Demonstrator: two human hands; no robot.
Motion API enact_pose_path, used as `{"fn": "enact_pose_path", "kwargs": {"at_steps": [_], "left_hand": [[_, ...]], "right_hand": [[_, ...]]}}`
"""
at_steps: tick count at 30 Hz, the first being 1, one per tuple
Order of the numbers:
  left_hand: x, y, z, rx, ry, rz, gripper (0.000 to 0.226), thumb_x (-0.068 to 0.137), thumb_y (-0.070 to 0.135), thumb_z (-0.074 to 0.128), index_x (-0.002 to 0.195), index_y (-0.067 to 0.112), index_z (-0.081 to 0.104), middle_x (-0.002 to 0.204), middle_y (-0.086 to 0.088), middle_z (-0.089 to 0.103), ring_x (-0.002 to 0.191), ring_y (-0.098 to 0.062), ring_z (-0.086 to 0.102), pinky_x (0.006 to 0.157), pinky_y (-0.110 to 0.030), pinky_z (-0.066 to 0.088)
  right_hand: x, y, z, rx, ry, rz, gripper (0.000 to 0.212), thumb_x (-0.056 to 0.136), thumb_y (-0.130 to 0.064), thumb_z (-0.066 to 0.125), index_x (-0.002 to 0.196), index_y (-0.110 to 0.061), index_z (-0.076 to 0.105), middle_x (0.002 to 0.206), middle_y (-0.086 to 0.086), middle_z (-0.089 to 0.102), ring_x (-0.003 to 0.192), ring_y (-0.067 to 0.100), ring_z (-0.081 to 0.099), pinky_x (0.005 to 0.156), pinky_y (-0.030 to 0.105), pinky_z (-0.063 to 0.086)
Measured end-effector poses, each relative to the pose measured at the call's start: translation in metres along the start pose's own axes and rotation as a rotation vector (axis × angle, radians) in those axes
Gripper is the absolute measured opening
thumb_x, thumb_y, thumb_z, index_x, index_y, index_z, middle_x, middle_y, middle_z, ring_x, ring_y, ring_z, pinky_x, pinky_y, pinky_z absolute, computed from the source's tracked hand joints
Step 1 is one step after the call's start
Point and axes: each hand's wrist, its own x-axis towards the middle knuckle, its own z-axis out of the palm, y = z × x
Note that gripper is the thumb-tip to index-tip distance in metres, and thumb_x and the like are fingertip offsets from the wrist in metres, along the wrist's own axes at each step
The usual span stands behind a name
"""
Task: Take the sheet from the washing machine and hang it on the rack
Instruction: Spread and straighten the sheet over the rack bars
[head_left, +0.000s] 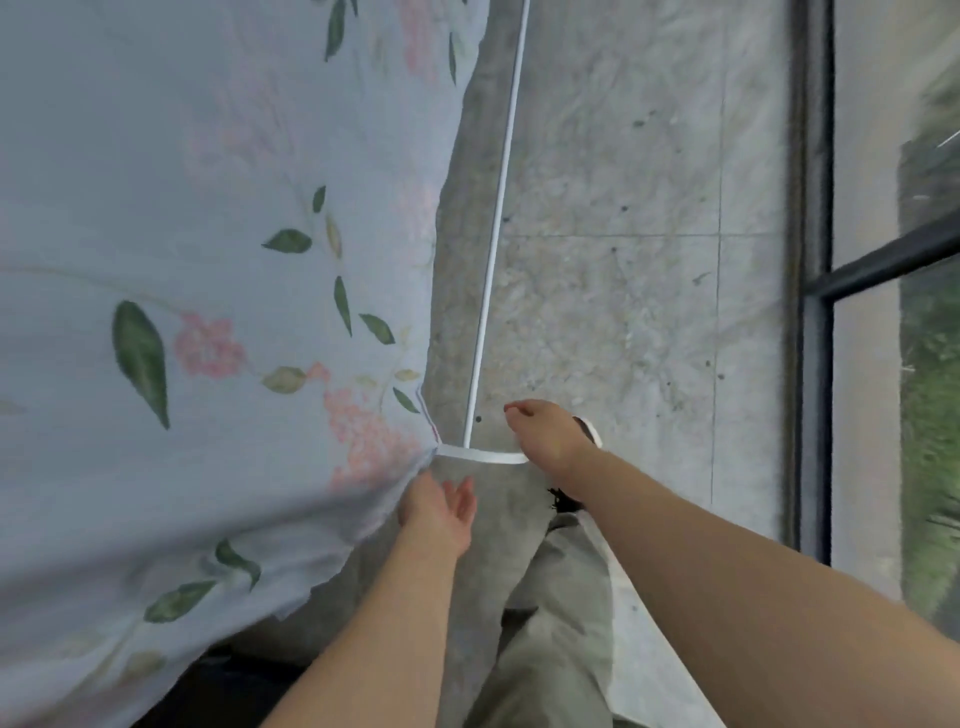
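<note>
A pale blue sheet (197, 260) printed with pink flowers and green leaves hangs over the white rack and fills the left half of the view. The rack (491, 249) shows as one thin rod running away from me and a short end bar (483, 456) beside the sheet's edge. My left hand (441, 514) is just below that bar with straight fingers, palm up, touching the sheet's edge. My right hand (545, 436) curls over the right end of the end bar, and its fingertips are hidden.
A grey concrete floor (623, 208) lies below the rack. A dark metal window frame (813, 260) runs along the right, with greenery behind the glass. My leg in grey-green trousers (556, 623) is at the bottom centre.
</note>
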Motion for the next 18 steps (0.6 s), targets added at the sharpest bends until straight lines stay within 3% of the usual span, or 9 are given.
{"fn": "enact_pose_path", "kwargs": {"at_steps": [1, 3, 6, 8, 11, 14, 16, 18], "left_hand": [[0.001, 0.007, 0.017, -0.031, -0.032, 0.022, 0.038, 0.105, 0.028, 0.035, 0.137, 0.011, 0.046, 0.139, -0.007, 0.048, 0.110, -0.025, 0.060, 0.091, -0.032, 0.046], [0.007, 0.027, 0.057, -0.127, -0.061, 0.017, 0.026, 0.104, 0.020, 0.038, 0.120, 0.010, 0.055, 0.126, -0.006, 0.054, 0.105, -0.026, 0.061, 0.084, -0.032, 0.050], [0.034, 0.054, 0.101, -0.249, -0.086, 0.007, 0.015, 0.100, 0.017, 0.051, 0.108, 0.008, 0.059, 0.122, -0.006, 0.055, 0.088, -0.024, 0.063, 0.074, -0.032, 0.054], [0.055, 0.067, 0.118, -0.369, -0.085, 0.010, 0.022, 0.096, 0.021, 0.059, 0.114, 0.009, 0.056, 0.128, -0.005, 0.053, 0.094, -0.024, 0.064, 0.074, -0.034, 0.056], [0.086, 0.085, 0.136, -0.467, -0.065, -0.011, 0.037, 0.094, 0.025, 0.064, 0.123, 0.007, 0.051, 0.132, -0.005, 0.050, 0.115, -0.025, 0.061, 0.093, -0.037, 0.052], [0.119, 0.098, 0.137, -0.608, -0.042, -0.012, 0.041, 0.091, 0.026, 0.066, 0.124, 0.007, 0.051, 0.135, -0.006, 0.050, 0.115, -0.023, 0.060, 0.082, -0.037, 0.053], [0.133, 0.100, 0.137, -0.683, -0.026, -0.001, 0.033, 0.092, 0.023, 0.065, 0.120, 0.008, 0.056, 0.135, -0.005, 0.053, 0.118, -0.022, 0.058, 0.083, -0.036, 0.053], [0.147, 0.102, 0.141, -0.773, -0.036, 0.042, 0.020, 0.092, 0.017, 0.062, 0.111, 0.011, 0.061, 0.132, -0.002, 0.059, 0.119, -0.021, 0.058, 0.091, -0.036, 0.050]], "right_hand": [[0.008, -0.014, -0.011, 0.016, 0.019, 0.011, 0.038, 0.104, -0.024, 0.040, 0.131, -0.006, 0.059, 0.130, 0.013, 0.062, 0.106, 0.024, 0.058, 0.086, 0.025, 0.043], [0.038, -0.046, -0.034, 0.081, 0.029, 0.064, 0.039, 0.102, -0.025, 0.042, 0.127, 0.001, 0.058, 0.130, 0.021, 0.060, 0.113, 0.036, 0.061, 0.102, 0.043, 0.045], [0.090, -0.084, -0.054, 0.168, 0.018, 0.099, 0.039, 0.101, -0.024, 0.044, 0.125, 0.005, 0.054, 0.133, 0.026, 0.055, 0.125, 0.043, 0.051, 0.105, 0.057, 0.041], [0.127, -0.106, -0.056, 0.175, -0.008, 0.103, 0.039, 0.100, -0.024, 0.043, 0.123, 0.005, 0.056, 0.130, 0.025, 0.058, 0.122, 0.041, 0.054, 0.105, 0.055, 0.043], [0.177, -0.128, -0.051, 0.199, -0.064, 0.096, 0.036, 0.100, -0.024, 0.043, 0.118, 0.003, 0.060, 0.118, 0.020, 0.065, 0.110, 0.033, 0.063, 0.101, 0.048, 0.047], [0.227, -0.140, -0.037, 0.282, -0.146, 0.151, 0.020, 0.099, -0.026, 0.047, 0.106, -0.012, 0.059, 0.123, 0.014, 0.063, 0.106, 0.025, 0.063, 0.096, 0.039, 0.051], [0.253, -0.149, -0.032, 0.347, -0.176, 0.155, 0.023, 0.099, -0.033, 0.050, 0.115, -0.017, 0.056, 0.130, 0.008, 0.059, 0.116, 0.024, 0.058, 0.098, 0.038, 0.050], [0.284, -0.160, -0.024, 0.394, -0.206, 0.148, 0.042, 0.098, -0.044, 0.053, 0.132, -0.019, 0.051, 0.136, 0.003, 0.052, 0.121, 0.024, 0.053, 0.100, 0.039, 0.049]]}}
